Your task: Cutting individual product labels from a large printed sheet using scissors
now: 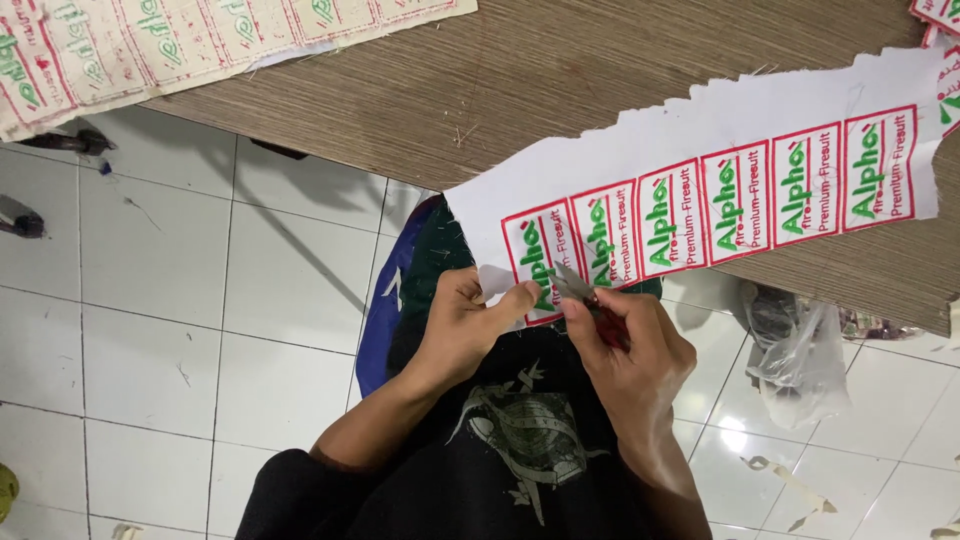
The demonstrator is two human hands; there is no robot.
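A clear plastic bag (800,365) lay on the tiled floor (200,300) below the desk (560,80); its contents could not be made out. The left hand (470,325) pinched the near end of a white strip of embroidered labels (720,180), which trailed across the desk edge. The right hand (625,345) was closed on red-handled snips (590,300), blades touching the strip's end label.

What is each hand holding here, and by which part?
The left hand pinches the end of the white strip of embroidered labels. The right hand grips small red-handled scissors by the handles, blades at the strip's end.
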